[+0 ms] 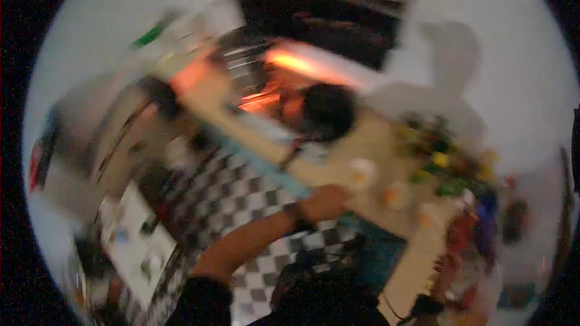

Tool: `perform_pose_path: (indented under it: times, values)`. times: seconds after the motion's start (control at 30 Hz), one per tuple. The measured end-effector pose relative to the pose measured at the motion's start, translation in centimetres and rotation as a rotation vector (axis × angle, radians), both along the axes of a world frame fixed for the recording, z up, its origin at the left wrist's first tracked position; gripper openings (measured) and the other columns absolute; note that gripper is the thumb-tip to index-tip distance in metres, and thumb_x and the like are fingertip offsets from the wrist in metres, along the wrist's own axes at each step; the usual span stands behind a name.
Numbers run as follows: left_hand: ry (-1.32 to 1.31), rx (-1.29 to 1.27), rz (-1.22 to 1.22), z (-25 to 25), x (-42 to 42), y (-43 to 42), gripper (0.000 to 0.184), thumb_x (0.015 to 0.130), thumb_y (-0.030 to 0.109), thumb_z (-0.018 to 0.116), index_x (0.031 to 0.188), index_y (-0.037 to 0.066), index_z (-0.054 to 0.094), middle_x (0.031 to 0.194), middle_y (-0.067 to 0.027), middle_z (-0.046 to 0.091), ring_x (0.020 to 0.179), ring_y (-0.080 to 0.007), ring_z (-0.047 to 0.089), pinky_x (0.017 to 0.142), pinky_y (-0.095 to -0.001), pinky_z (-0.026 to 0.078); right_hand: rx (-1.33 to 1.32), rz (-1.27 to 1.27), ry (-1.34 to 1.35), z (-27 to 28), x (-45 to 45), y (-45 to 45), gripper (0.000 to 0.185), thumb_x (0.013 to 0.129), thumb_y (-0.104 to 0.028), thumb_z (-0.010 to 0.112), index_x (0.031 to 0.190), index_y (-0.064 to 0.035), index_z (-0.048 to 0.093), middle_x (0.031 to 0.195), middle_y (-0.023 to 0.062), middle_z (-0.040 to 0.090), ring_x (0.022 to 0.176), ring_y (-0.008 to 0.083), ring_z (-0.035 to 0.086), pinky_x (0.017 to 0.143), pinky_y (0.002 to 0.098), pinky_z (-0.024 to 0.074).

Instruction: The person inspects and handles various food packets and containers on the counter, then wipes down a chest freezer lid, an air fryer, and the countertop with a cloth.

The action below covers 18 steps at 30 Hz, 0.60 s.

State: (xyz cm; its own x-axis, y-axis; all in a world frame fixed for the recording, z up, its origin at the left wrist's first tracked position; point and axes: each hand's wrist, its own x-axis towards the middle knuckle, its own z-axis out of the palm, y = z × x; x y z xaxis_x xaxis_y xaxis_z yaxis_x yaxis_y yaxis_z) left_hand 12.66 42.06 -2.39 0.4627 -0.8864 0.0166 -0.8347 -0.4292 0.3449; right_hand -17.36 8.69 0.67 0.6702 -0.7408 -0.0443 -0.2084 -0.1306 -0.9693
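Left hand (329, 202) at the tan flat countertop (374, 139), near a white roundish item (361, 172). Right hand (446, 265) by a blurry red bundle (460, 232). Can't tell finger state or grip, either hand. Good handling: slow reach, forearm clear of the white item.

Flowers (440, 159) and dishes (362, 173) sharing a worktop (371, 130)
The dishes are sitting left of the flowers, which are standing before the wall (513, 72); the floor (235, 190) is stretching left of the worktop, and a table (136, 247) is standing across it, lower left.
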Motion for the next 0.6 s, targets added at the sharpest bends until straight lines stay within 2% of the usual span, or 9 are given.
perform_pose_path:
  times: [0.03,0.07,0.17,0.33,0.6]
  values:
    - [-0.064,0.178,-0.004,3.7,-0.7,-0.5,0.031,0.086,0.024,0.061,0.113,0.011,0.072,0.094,-0.0170,0.071,0.088,-0.0348,0.070,0.074,-0.0516,0.056,-0.054,0.040,0.017,0.9,0.9,1.7,0.015,0.100,-0.015,0.063,0.110,-0.0042,0.065,0.094,0.0080,0.068,0.073,0.0164,0.065,0.065,0.0307,0.0530]
    - [-0.063,0.152,0.050,4.5,-1.2,-0.5,0.030,0.086,0.024,0.061,0.112,0.011,0.072,0.094,-0.0170,0.071,0.088,-0.0349,0.070,0.074,-0.0515,0.056,-0.103,0.090,0.033,1.5,1.9,3.5,0.015,0.100,-0.015,0.063,0.110,-0.0041,0.065,0.094,0.0080,0.068,0.073,0.0163,0.065,0.065,0.0308,0.0529]
    - [-0.059,-0.031,0.123,2.8,-4.6,-2.4,0.027,0.086,0.023,0.062,0.108,0.010,0.071,0.092,-0.0172,0.071,0.087,-0.0354,0.070,0.074,-0.0513,0.056,-0.227,0.236,0.041,3.0,4.2,8.3,0.015,0.100,-0.016,0.062,0.110,-0.0038,0.064,0.093,0.0080,0.067,0.073,0.0162,0.064,0.066,0.0311,0.0526]
    - [-0.036,-0.163,0.106,3.0,-6.8,-6.9,0.023,0.085,0.023,0.062,0.102,0.009,0.071,0.089,-0.0174,0.071,0.085,-0.0362,0.070,0.075,-0.0509,0.056,-0.380,0.374,0.005,6.1,4.7,12.6,0.016,0.101,-0.017,0.061,0.110,-0.0033,0.063,0.093,0.0080,0.065,0.074,0.0160,0.062,0.066,0.0316,0.0521]
    - [-0.026,-0.156,0.064,-0.2,-4.6,-9.8,0.019,0.085,0.022,0.063,0.091,0.006,0.071,0.084,-0.0178,0.071,0.081,-0.0375,0.071,0.075,-0.0503,0.057,-0.468,0.440,-0.109,9.0,9.8,13.1,0.017,0.101,-0.018,0.060,0.109,-0.0025,0.062,0.091,0.0079,0.063,0.076,0.0157,0.060,0.067,0.0323,0.0512]
